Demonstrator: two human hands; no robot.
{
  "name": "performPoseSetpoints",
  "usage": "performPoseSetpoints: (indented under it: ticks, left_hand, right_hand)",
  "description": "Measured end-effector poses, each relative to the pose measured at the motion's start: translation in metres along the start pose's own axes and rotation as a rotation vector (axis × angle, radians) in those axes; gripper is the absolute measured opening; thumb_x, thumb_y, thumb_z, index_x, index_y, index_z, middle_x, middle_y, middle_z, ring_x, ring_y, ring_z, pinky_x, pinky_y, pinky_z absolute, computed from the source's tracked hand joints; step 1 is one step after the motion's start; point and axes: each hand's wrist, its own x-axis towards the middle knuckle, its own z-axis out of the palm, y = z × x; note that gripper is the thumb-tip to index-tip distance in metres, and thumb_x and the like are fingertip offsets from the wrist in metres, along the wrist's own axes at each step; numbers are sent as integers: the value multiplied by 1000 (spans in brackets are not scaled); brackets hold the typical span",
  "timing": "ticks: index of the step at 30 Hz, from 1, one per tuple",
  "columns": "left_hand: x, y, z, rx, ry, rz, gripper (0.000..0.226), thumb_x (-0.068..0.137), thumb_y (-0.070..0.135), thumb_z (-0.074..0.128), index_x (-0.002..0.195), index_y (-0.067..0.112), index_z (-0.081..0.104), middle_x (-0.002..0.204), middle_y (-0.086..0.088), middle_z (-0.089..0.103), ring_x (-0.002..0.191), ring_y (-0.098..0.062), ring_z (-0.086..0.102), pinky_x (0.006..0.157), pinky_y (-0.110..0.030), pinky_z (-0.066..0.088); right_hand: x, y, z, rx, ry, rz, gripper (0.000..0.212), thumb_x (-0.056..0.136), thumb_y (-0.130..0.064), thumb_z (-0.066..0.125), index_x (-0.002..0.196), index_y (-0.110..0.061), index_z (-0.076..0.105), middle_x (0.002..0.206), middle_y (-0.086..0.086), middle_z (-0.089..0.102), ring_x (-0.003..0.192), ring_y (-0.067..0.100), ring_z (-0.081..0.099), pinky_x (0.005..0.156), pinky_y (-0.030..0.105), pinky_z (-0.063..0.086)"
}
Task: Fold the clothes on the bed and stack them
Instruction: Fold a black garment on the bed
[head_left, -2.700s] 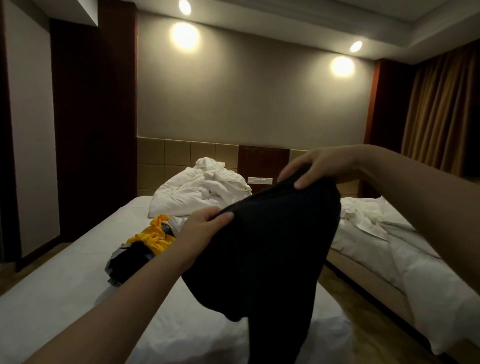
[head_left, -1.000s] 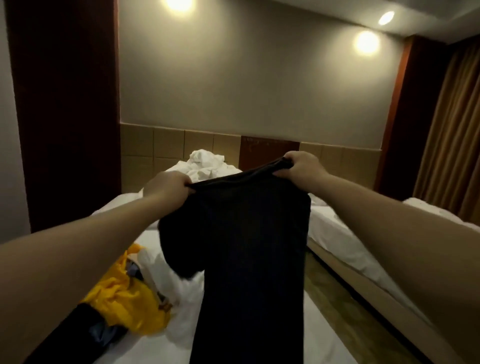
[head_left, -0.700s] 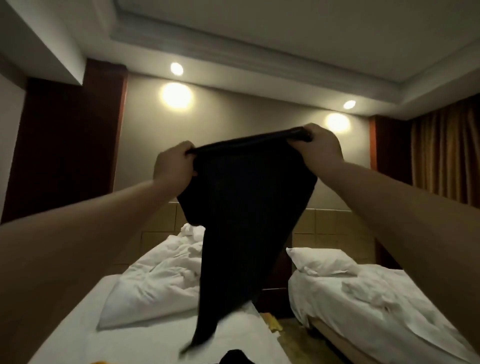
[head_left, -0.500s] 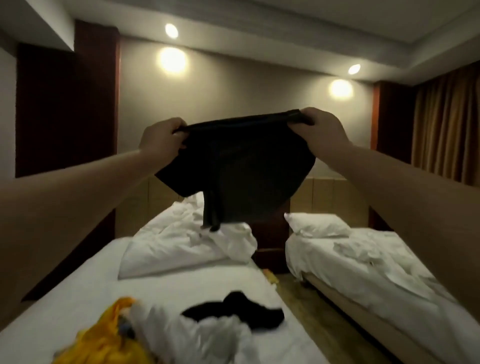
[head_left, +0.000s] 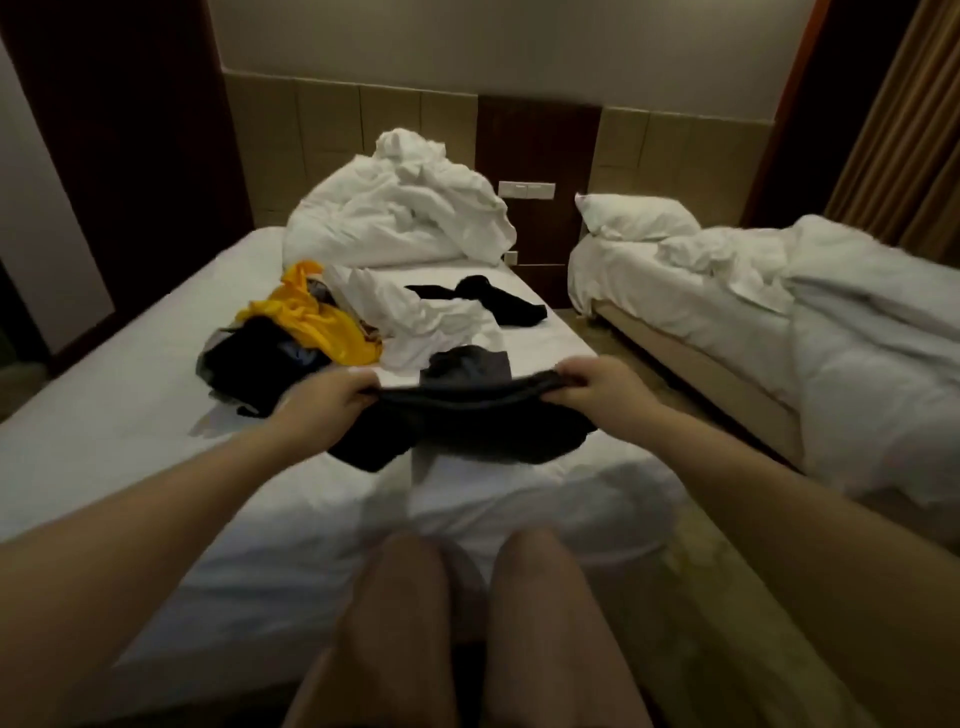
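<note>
**Dark garment held at its upper edge, low over the bed**

A dark garment (head_left: 467, 423) is gripped along its upper edge by both hands. The left hand (head_left: 332, 397) is closed on the left end of that edge, its fingers (head_left: 356, 385) curled round the cloth. The right hand (head_left: 597, 389) is closed on the right end in the same way. The edge is stretched between the two hands, while the rest of the garment is bunched below it and lies on the white sheet of the bed (head_left: 104, 415), in the near middle part of the mattress.

Just beyond the held edge a grey piece of cloth (head_left: 467, 364) is seen. Whether it belongs to the same garment cannot be told.

Farther up the bed an unfolded heap is spread out: a yellow garment (head_left: 311, 325), dark clothes (head_left: 244, 358) touching its near left side, a crumpled white garment (head_left: 415, 317) to its right, and a black item (head_left: 493, 304) lying apart near the right edge. A rumpled white duvet (head_left: 400, 218) is piled at the headboard end.

A second bed (head_left: 727, 322) with a pillow (head_left: 634, 218) stands to the right, across a strip of floor. The person's bare knees (head_left: 400, 597) are seen against the foot of the nearer bed.
</note>
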Motion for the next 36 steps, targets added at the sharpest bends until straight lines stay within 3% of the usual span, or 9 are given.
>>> performPoseSetpoints:
  ticks: [3, 7, 13, 18, 20, 25, 27, 30, 36]
  left_hand:
    - [-51, -3, 33, 22, -73, -40, 20, 92, 18, 48, 98, 8, 65, 96, -15, 63, 93, -30, 57, 75, -33, 38]
    - [-86, -7, 57, -42, -61, -40, 17, 95, 15, 47, 102, 13, 63, 96, -3, 51, 88, -22, 53, 71, -23, 31]
    - [-109, -15, 88, -110, -19, -64, 13, 93, 11, 52, 97, 10, 64, 102, 3, 47, 83, -12, 46, 69, -18, 30]
    - [-130, -17, 98, -104, -62, -48, 21, 90, 17, 50, 94, 4, 66, 104, -10, 55, 88, -21, 51, 77, -25, 34]
    - [-112, -13, 81, -73, -6, -50, 18, 90, 9, 54, 99, -1, 65, 102, -20, 60, 94, -33, 55, 77, -33, 38]
    - [6, 38, -37, -17, 330, 107, 17, 91, 4, 50, 100, -5, 62, 101, -27, 61, 97, -39, 57, 78, -38, 37]
    - [40, 61, -90, -1, 454, 137, 22, 94, 8, 48, 108, -1, 62, 107, -25, 62, 102, -37, 56, 80, -36, 37]
    - [67, 85, -147, 78, 533, 219, 22, 96, 12, 44, 105, 1, 60, 102, -24, 62, 96, -37, 58, 75, -37, 39]
    - [73, 122, -206, 114, 619, 257, 24, 96, 14, 41, 107, 0, 57, 103, -27, 61, 96, -37, 57, 74, -36, 37]
  right_hand:
    - [-40, 14, 20, -127, -135, 2, 13, 83, -17, 67, 72, -17, 62, 67, -2, 55, 66, 13, 50, 55, 12, 34]
    - [-61, 24, 29, -138, -262, 69, 8, 84, -21, 67, 82, -14, 65, 73, 1, 60, 67, 12, 55, 59, 18, 40]
    - [-71, 31, 44, -182, -354, 109, 25, 86, -21, 64, 66, -27, 52, 67, -5, 53, 61, 5, 47, 54, 16, 34]
    - [-87, 33, 64, -236, -416, 51, 6, 88, -17, 62, 85, -12, 62, 89, 8, 62, 83, 20, 58, 75, 30, 44]
    - [-72, 28, 53, -230, -176, 73, 17, 92, -18, 56, 100, -6, 64, 99, 13, 65, 94, 26, 60, 80, 35, 46]
    - [18, -32, -31, -58, 477, -45, 24, 96, -18, 43, 112, -6, 57, 106, 13, 62, 99, 30, 56, 83, 33, 43]
    - [44, -67, -75, -49, 575, -95, 30, 97, -20, 40, 119, -6, 53, 109, 13, 59, 100, 26, 54, 75, 23, 34]
    - [63, -111, -134, -115, 662, -188, 35, 95, -18, 38, 123, -6, 54, 123, 17, 58, 112, 30, 52, 80, 27, 35]
    - [53, -145, -193, -319, 770, -239, 32, 96, -16, 37, 120, -6, 55, 123, 18, 57, 112, 31, 52, 84, 30, 35]
